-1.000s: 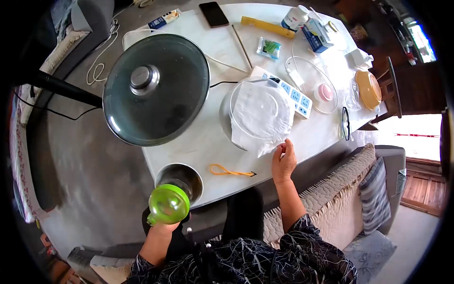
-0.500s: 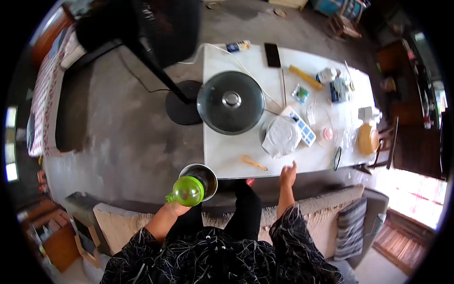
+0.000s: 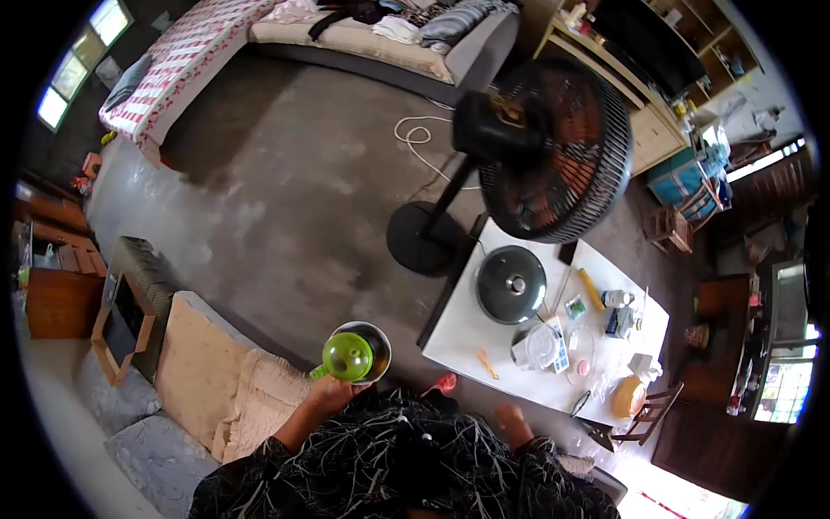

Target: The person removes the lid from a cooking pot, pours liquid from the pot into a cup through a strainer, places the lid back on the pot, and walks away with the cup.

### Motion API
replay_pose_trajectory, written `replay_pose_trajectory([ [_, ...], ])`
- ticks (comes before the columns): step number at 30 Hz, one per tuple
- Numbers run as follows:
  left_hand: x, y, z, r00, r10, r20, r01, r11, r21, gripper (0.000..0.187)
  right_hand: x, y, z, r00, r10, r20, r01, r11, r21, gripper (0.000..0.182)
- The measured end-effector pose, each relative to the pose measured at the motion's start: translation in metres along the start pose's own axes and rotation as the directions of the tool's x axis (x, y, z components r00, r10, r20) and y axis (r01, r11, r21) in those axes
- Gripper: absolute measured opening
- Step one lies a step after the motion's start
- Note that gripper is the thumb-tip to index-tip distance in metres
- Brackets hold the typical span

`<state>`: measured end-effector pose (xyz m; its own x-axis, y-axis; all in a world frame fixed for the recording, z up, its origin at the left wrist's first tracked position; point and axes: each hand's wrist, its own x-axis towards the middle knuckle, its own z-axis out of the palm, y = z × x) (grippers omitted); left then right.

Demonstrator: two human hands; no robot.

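My left hand is closed at the near side of a round metal pot. A see-through green lidded container sits in or over the pot and covers much of its opening. The green container hides part of my grip. To the right, my right hand hangs near the table's front edge, apart from anything on it. It is smeared by motion, so its fingers do not show clearly.
A black standing fan rises beside the white table. On the table are a glass-lidded pan, a clear plastic container, a yellow bowl and small packages. A cushioned sofa lies to the left.
My view has turned left and up, showing more floor, the fan and the far sofa. The pot and green container stay with my left hand. My right hand has moved away from the table.
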<state>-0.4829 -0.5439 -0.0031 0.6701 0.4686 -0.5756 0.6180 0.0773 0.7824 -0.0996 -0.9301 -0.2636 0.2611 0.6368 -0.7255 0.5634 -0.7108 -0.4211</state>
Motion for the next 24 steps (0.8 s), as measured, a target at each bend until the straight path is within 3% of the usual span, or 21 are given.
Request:
replay_pose_trajectory([
  [1, -0.006, -0.007, -0.019, 0.999, 0.021, 0.035, -0.033, 0.912, 0.408, 0.032, 0.01, -0.022, -0.016, 0.999, 0.012, -0.034, -0.016, 0.993, -0.118, 0.017],
  [2, -0.012, -0.013, -0.038, 0.997, 0.041, 0.069, -0.078, 0.71, 0.7, 0.03, 0.025, -0.045, -0.032, 0.997, 0.02, -0.072, -0.036, 0.972, -0.233, 0.015],
  [3, -0.017, -0.016, -0.057, 0.988, 0.156, 0.002, -0.136, 0.86, 0.491, 0.028, 0.034, -0.098, -0.062, 0.966, 0.253, -0.049, -0.254, 0.967, -0.014, 0.015],
  [4, -0.018, -0.017, -0.074, 0.964, 0.249, -0.097, -0.218, 0.942, 0.254, 0.026, 0.037, -0.17, -0.1, 0.881, 0.472, -0.023, -0.459, 0.867, 0.195, 0.015],
  [6, -0.019, -0.018, -0.113, 0.963, 0.212, -0.166, -0.178, 0.964, 0.199, 0.026, 0.074, -0.234, -0.108, 0.898, 0.406, -0.17, -0.306, 0.853, 0.422, 0.03],
  [7, -0.021, -0.019, -0.13, 0.959, 0.168, -0.227, -0.138, 0.98, 0.143, 0.025, 0.096, -0.261, -0.108, 0.921, 0.362, -0.145, -0.255, 0.841, 0.477, 0.034],
  [8, -0.023, -0.023, -0.144, 0.953, 0.121, -0.279, -0.102, 0.991, 0.084, 0.025, 0.108, -0.298, -0.115, 0.954, 0.27, -0.13, -0.199, 0.895, 0.4, 0.036],
  [9, -0.016, -0.034, -0.154, 0.954, 0.091, -0.287, -0.166, 0.955, -0.247, 0.03, 0.12, -0.337, -0.124, 0.978, 0.18, -0.109, -0.137, 0.937, 0.321, 0.037],
  [10, -0.01, -0.046, -0.163, 0.954, 0.061, -0.294, -0.231, 0.777, -0.586, 0.034, 0.125, -0.383, -0.136, 0.989, 0.138, -0.047, -0.114, 0.933, 0.342, 0.04],
  [11, -0.003, -0.058, -0.173, 0.953, 0.031, -0.302, -0.272, 0.524, -0.807, 0.039, 0.141, -0.416, -0.142, 0.998, 0.066, -0.009, -0.06, 0.954, 0.293, 0.041],
  [12, 0.006, -0.063, -0.189, 0.987, -0.013, -0.16, -0.161, -0.134, -0.978, 0.04, 0.147, -0.457, -0.156, 0.999, 0.005, 0.034, -0.016, 0.951, 0.31, 0.041],
  [14, 0.018, -0.065, -0.213, 0.978, -0.06, -0.2, -0.203, -0.048, -0.978, 0.042, 0.201, -0.489, -0.162, 0.96, -0.277, -0.027, 0.278, 0.958, 0.063, 0.04],
  [15, 0.022, -0.056, -0.228, 0.949, -0.034, -0.313, -0.284, 0.335, -0.898, 0.042, 0.219, -0.518, -0.172, 0.961, -0.276, -0.026, 0.277, 0.958, 0.074, 0.04],
  [17, 0.032, -0.029, -0.26, 0.94, -0.132, -0.313, -0.33, -0.13, -0.935, 0.042, 0.259, -0.57, -0.188, 0.958, -0.283, -0.036, 0.285, 0.953, 0.1, 0.04],
  [20, 0.067, -0.052, -0.304, 0.937, -0.162, -0.309, -0.336, -0.18, -0.925, 0.041, 0.328, -0.645, -0.22, 0.936, -0.35, 0.022, 0.35, 0.937, 0.02, 0.039],
  [22, 0.089, -0.046, -0.331, 0.921, -0.164, -0.354, -0.381, -0.177, -0.907, 0.041, 0.375, -0.681, -0.247, 0.877, -0.475, 0.072, 0.479, 0.875, -0.065, 0.037],
  [23, 0.104, -0.032, -0.352, 0.949, -0.013, -0.315, -0.294, -0.401, -0.868, 0.044, 0.395, -0.701, -0.268, 0.873, -0.472, 0.121, 0.487, 0.842, -0.231, 0.037],
  [24, 0.115, -0.015, -0.37, 0.933, -0.049, -0.355, -0.349, -0.349, -0.87, 0.047, 0.41, -0.709, -0.28, 0.886, -0.432, 0.167, 0.462, 0.802, -0.377, 0.036],
])
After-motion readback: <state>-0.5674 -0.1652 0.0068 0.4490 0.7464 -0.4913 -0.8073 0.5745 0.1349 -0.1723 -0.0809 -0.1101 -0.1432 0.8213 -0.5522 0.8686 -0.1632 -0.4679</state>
